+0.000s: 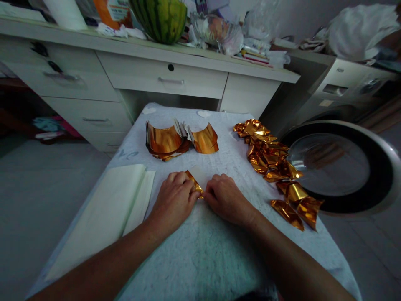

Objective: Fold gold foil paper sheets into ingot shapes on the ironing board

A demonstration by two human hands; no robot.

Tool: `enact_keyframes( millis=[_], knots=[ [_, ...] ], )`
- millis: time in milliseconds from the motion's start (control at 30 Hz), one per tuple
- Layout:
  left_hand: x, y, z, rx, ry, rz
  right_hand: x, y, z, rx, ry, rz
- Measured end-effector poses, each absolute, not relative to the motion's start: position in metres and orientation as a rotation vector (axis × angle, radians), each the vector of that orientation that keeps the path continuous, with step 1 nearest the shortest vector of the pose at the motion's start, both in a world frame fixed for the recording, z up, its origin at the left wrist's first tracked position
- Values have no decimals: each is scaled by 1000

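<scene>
A small sheet of gold foil paper (194, 182) lies between my hands at the middle of the cloth-covered table, its pale backing side partly showing. My left hand (176, 193) is closed on its left edge, thumb and fingers together. My right hand (226, 196) has its fingers curled in at the sheet's right corner. Beyond them, two curled stacks of gold foil sheets (166, 140) stand side by side. A heap of folded gold foil pieces (266, 154) spreads along the table's right side. Near my left forearm are folded pale paper sheets (97, 205).
A white desk (197, 79) with drawers stands across the far side, bearing a cut watermelon (159, 19), a glass bowl (208, 29) and bags. At the right, a washing machine's open round door (338, 163) comes close to the table's edge.
</scene>
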State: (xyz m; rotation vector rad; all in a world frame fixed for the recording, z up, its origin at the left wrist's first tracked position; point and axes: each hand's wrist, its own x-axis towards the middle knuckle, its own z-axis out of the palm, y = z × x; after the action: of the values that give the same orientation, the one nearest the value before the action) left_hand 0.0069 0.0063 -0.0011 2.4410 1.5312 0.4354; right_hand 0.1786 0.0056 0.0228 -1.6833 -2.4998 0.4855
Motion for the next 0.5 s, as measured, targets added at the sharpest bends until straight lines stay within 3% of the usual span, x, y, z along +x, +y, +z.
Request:
enact_keyframes(
  millis=[500],
  knots=[
    [5, 7, -3, 2317, 1527, 537, 174, 4, 22, -1730, -2502, 445]
  ],
)
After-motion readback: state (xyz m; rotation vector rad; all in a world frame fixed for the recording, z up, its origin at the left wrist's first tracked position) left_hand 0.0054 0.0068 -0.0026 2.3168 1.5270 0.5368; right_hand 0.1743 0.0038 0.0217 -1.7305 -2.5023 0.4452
